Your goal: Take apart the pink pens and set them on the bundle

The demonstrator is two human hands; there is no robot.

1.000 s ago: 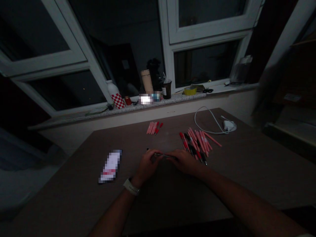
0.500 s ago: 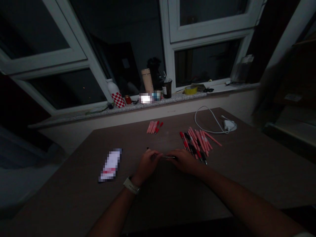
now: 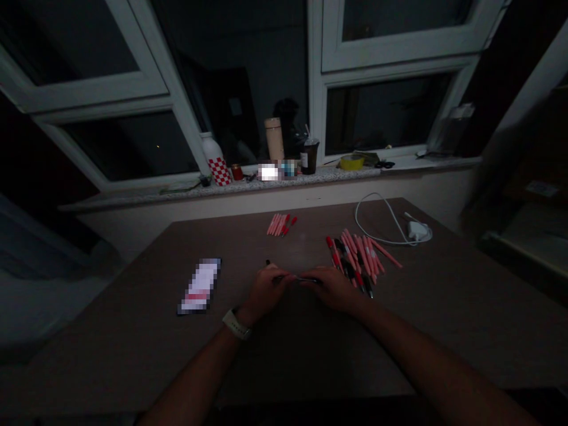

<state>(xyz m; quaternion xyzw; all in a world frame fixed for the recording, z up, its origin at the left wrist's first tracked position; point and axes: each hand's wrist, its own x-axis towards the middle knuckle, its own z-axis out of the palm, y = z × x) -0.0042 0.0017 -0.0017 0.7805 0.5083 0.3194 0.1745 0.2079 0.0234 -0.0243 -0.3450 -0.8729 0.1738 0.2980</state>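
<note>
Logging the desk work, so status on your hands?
Left hand, right hand closed on a dark pen. Pink and black pens piled beside right hand. Nothing in the way.

The heap of pens [image 3: 355,257] stands just ahead of the right hand [image 3: 335,290], with passable tabletop [image 3: 444,313] to its right.

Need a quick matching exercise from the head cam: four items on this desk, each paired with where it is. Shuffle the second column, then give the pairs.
Items:
1. white-strapped watch
2. yellow tape roll
3. white charger
4. pen

Places:
A. on the stone windowsill
B. held between the left hand and right hand
C. around the left wrist
D. on the table

Pairs: 1-C, 2-A, 3-D, 4-B
</note>
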